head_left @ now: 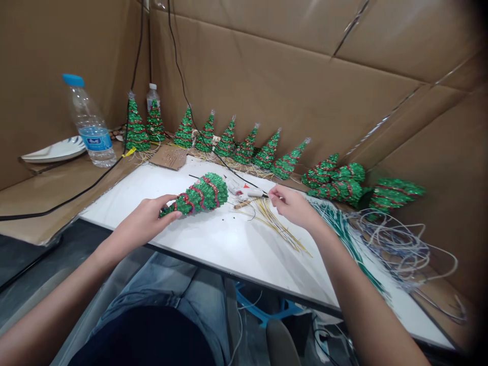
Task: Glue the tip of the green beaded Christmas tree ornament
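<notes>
My left hand (pixel 152 214) grips a small green tinsel Christmas tree (pixel 208 193) by its narrow end. The tree lies tilted on its side above the white board, its wide base toward the right and red garland wound around it. My right hand (pixel 284 201) is closed, thumb and fingers pinched together, beside the rear end of a white glue gun (pixel 249 191). Whatever sits between those fingertips is too small to make out. Under and beside that hand, a bundle of yellow and white wires (pixel 280 226) lies on the board.
Several finished-looking trees (pixel 227 137) stand along the cardboard wall; others (pixel 337 180) lie at the right. Green wire stems (pixel 346 236) and coiled white wire (pixel 404 244) cover the right side. A water bottle (pixel 91 127) stands left, near a black cable (pixel 99 180) and plate (pixel 55 151).
</notes>
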